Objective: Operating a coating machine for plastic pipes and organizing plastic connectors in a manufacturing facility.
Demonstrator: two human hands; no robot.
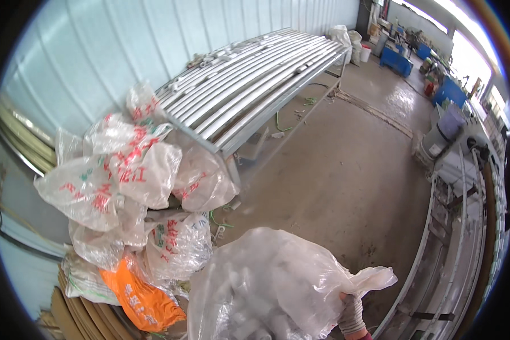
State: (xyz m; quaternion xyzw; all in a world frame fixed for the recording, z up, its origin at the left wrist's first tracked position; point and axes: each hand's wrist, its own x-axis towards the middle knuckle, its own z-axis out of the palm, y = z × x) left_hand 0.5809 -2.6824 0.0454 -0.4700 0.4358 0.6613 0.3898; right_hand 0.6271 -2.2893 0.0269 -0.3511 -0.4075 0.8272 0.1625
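Your right hand point(351, 314) is closed on the clear plastic bag point(266, 283); its thin neck could slip, spilling onto the floor point(334, 181).

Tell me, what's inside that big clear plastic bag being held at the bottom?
Through the cloudy clear plastic bag, gripped at its neck by the gloved right hand, pale rounded shapes show faintly near the bottom. The film blurs them, so what they are cannot be told. The left hand is out of view.

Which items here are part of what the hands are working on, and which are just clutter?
In hand:
clear plastic bag, gripped at its neck by the gloved right hand

Lying about:
heap of printed bags
orange bag
rack of white pipes
blue bins
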